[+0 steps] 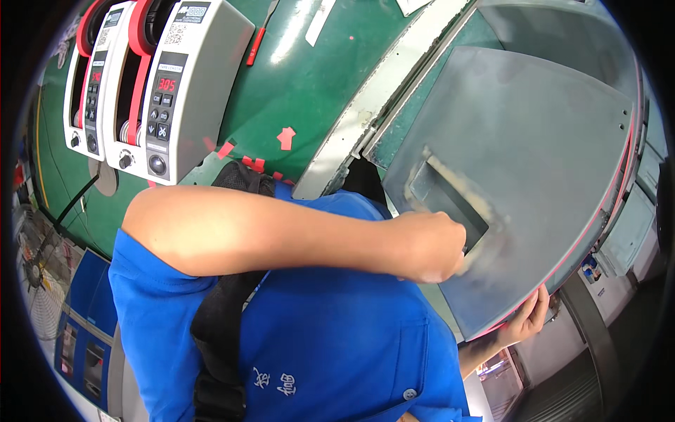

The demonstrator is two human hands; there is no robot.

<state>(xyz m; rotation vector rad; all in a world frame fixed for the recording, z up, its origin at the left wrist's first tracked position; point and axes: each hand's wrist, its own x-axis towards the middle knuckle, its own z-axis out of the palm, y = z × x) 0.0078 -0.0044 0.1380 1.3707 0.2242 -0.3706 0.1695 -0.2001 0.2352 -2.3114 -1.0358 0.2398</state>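
A large grey panel (534, 133) with a curved outer edge lies tilted at the right. It has a rectangular cutout (457, 204), and pale beige powdery patches (460, 184) run around its border. At the near end of that cutout my left hand (432, 246) is closed in a fist, knuckles up. Whatever its fingers hold is hidden beneath them. Along the panel's lower right edge, my right hand (529, 318) wraps its fingers over the rim, the thumb out of sight. A thin pinkish-red line (562, 264) follows that edge.
Two white tape dispensers (190, 77) with red tape stand on the green table (309, 84) at the left. Red tape bits (286, 138) lie nearby. A red-handled tool (257, 46) rests farther back. A worn pale ledge (373, 98) borders the table beside the panel.
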